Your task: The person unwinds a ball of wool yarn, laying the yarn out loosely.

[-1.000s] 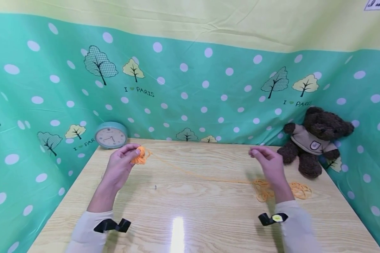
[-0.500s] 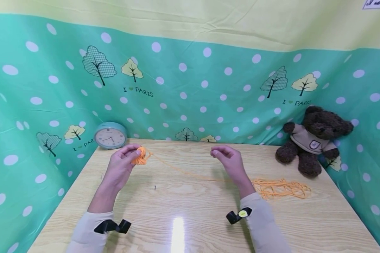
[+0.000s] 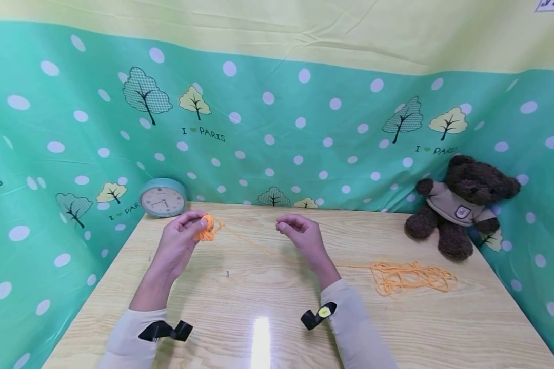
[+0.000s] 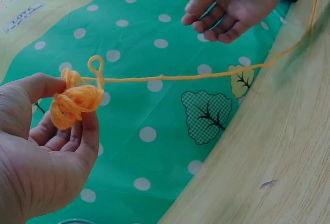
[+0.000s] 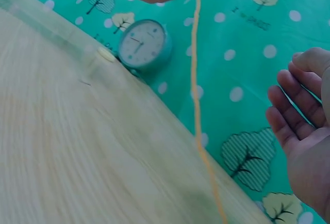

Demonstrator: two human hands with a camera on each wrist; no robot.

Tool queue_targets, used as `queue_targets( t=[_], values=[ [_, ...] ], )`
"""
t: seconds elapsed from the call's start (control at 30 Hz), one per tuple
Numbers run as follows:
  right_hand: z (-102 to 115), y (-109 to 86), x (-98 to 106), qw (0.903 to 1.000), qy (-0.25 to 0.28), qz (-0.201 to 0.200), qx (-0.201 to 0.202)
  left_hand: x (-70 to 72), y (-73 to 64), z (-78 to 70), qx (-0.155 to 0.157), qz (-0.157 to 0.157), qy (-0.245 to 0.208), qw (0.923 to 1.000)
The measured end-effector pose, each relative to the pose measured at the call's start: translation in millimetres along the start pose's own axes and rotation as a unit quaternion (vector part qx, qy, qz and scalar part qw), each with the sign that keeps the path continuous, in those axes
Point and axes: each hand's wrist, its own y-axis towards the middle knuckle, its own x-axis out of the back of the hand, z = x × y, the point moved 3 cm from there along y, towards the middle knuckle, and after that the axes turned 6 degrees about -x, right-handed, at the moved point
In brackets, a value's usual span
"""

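Your table (image 3: 226, 318): pale wood-grain top, glare streak (image 3: 260, 341) toward near side. Round teal clock (image 3: 163, 200) stands at far left corner, dial toward you. Brown teddy bear (image 3: 461, 204) in beige top sits at far right corner. Loose orange yarn tangle (image 3: 413, 268) lies nearer right edge, strand (image 3: 353, 266) trailing left. Dark fleck (image 3: 228, 274) left of middle, scrap or stain unclear.

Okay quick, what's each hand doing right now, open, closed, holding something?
Left hand: closed, holding the orange yarn bundle between thumb and fingers.
Right hand: open, fingers loosely curled, holding nothing.
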Motion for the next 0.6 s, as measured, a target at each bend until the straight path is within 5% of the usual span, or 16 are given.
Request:
queue_targets(
  t=[0.6],
  values=[
    [-22.1, -5.4, -39.5, 0.9985, -0.024, 0.039, -0.03, -7.5, -1.9, -2.2, -0.014, 0.012, 0.004, 0.9998]
  ],
)
